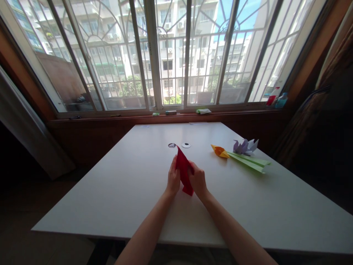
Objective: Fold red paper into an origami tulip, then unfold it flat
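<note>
Both hands [185, 180] pinching red paper [184, 169], origami flowers [242, 154] near, white table [110, 191]

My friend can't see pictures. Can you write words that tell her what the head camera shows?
Two bare hands, left and right, hold a folded red paper upright over a white table. To the right lie an orange and green paper flower and a purple paper flower; behind is a barred window facing apartment buildings.

Two bare forearms, no sleeves — left hand [173, 180], right hand [198, 181]
</note>
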Demonstrator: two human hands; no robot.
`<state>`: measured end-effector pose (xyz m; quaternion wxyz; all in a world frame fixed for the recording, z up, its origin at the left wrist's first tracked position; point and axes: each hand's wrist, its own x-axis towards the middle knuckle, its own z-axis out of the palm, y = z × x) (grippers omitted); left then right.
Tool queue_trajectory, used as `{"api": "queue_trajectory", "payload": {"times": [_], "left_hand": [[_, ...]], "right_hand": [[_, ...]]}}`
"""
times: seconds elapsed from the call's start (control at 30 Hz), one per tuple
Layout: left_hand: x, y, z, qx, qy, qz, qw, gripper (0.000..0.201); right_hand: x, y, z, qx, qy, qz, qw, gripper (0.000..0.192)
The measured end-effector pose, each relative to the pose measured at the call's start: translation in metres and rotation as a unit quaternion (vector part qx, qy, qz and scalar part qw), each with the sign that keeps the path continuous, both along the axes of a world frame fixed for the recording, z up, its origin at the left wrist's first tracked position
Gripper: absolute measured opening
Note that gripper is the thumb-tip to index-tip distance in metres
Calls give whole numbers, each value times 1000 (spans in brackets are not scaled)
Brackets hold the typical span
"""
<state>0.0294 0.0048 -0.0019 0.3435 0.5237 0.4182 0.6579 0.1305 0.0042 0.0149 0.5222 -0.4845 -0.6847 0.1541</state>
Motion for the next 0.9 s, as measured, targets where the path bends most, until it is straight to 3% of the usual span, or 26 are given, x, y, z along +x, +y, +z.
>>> {"api": "queue_trajectory", "payload": {"times": [0.2,0.57,0.9], "left_hand": [[0,-1,1,8,15,-32,999,39],[1,-1,0,-14,-22,-37,999,32],[1,-1,2,19,-14,-39,999,35]], "right_hand": [[-3,1,-2,-5,0,-6,1000,29],[-2,-1,-2,-10,-2,0,1000,30],[-1,0,-3,-5,10,4,1000,32]]}}
